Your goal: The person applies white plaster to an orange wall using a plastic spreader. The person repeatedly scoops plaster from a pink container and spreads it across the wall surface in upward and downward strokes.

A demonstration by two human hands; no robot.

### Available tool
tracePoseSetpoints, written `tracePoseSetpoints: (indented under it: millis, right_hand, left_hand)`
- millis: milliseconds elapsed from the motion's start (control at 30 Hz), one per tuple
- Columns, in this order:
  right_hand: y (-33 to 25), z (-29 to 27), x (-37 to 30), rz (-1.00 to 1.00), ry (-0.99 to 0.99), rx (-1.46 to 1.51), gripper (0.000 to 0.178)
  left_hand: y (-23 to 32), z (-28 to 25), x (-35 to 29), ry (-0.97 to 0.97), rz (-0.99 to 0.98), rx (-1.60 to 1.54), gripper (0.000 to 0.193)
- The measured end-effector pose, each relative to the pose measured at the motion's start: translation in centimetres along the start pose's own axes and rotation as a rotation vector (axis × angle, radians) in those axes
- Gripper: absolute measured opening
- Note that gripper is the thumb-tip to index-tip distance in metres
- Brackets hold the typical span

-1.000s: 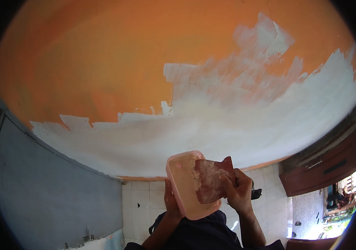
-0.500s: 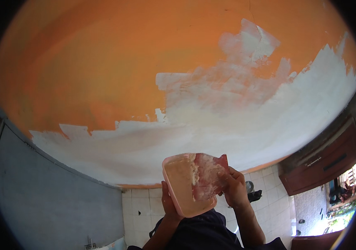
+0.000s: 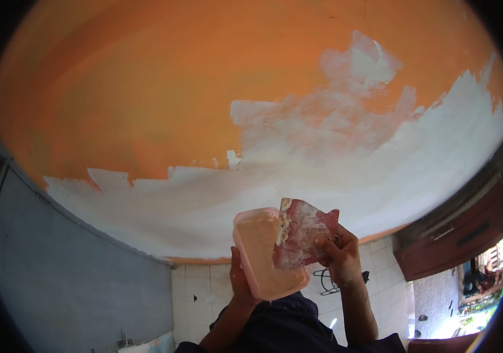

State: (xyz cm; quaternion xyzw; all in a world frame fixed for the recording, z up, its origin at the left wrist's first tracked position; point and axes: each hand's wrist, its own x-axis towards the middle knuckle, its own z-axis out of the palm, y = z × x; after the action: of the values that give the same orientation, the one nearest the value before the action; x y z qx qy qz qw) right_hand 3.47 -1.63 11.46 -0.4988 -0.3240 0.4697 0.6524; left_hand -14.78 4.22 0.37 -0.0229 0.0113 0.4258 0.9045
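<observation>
Pink tub [image 3: 244, 249] is gripped by its left edge in the left hand [image 3: 241, 283], and a gunked-up reddish scraper [image 3: 305, 235] is pinched in the right hand [image 3: 345, 257], over the tub's right edge.

Orange fills the wall [image 3: 251, 129] above, ragged streaky white below; lower centre, a pink tub [image 3: 246, 259] and a dark-red scraper [image 3: 304, 235] mottled whitish; lower left, a grey panel [image 3: 81, 265].

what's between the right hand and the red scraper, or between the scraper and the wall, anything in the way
Nothing visible is in the way. The right hand holds the scraper directly, and no object shows between the scraper and the wall. The pink tub shows partly behind the scraper.
</observation>
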Motion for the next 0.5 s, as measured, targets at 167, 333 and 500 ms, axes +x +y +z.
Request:
tracePoseSetpoints:
  millis: [167,333,500]
  right_hand:
    - [0.4,1.6,-0.5,-0.215,0.036,-0.102,0.026]
    - [2.4,-0.6,-0.4,-0.451,-0.014,-0.495,0.021]
    - [2.5,-0.8,-1.3,-0.553,-0.015,-0.599,0.015]
  left_hand:
    - [0.2,-0.1,-0.4,-0.020,-0.030,0.048,0.067]
    - [0.0,-0.5,-0.8,0.034,-0.004,0.028,0.068]
    - [0.3,-1.0,-1.0,0.109,0.055,0.180,0.068]
